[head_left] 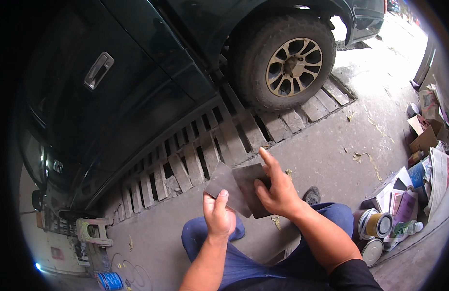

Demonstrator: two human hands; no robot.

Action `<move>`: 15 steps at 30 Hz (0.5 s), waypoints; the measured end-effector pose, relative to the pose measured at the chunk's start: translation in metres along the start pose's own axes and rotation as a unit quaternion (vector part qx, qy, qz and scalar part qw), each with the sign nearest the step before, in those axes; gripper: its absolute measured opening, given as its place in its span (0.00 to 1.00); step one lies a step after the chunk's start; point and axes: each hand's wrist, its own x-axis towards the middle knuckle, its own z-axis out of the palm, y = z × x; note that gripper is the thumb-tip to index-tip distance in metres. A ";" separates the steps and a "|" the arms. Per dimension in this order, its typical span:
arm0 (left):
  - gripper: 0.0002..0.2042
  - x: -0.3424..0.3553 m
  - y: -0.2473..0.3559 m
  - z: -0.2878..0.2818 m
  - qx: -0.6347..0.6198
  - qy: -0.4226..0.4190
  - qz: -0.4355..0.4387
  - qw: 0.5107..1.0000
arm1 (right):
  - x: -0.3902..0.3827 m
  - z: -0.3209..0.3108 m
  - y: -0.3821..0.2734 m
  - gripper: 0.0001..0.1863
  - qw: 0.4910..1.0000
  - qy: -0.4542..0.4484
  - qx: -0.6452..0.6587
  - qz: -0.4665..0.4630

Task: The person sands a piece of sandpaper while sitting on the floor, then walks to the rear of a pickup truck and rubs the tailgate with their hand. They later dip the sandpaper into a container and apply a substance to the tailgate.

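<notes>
My left hand [218, 217] pinches a lighter grey sheet [228, 188] between thumb and fingers. It looks like sandpaper. A darker grey sheet [249, 184], also sandpaper by its look, is in my right hand [280, 195], gripped by the thumb with the index finger stretched out. The inner edges of the two sheets meet or overlap; whether they are joined I cannot tell. Both hands are above my knees, in front of a dark green vehicle [151, 92]. Most of my left fingers are hidden behind the sheet.
The vehicle's wheel [294, 68] stands on a slatted floor grate [234, 128] with open gaps. To the right, paint cans [379, 225], a plastic bottle [408, 228], papers and cardboard boxes [425, 138] are piled along the wall. A small stool [94, 232] and blue can [110, 281] are at lower left.
</notes>
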 end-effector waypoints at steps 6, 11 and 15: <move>0.13 -0.002 0.003 0.004 0.011 0.017 -0.007 1.000 | -0.007 0.007 -0.005 0.40 0.999 -0.040 0.001 -0.037; 0.13 -0.006 0.003 0.000 0.042 -0.009 0.013 0.999 | -0.003 0.001 -0.010 0.40 1.000 -0.019 0.012 0.001; 0.14 -0.006 0.003 -0.004 0.073 -0.057 0.000 0.996 | -0.012 0.016 -0.010 0.39 0.998 -0.033 0.021 -0.057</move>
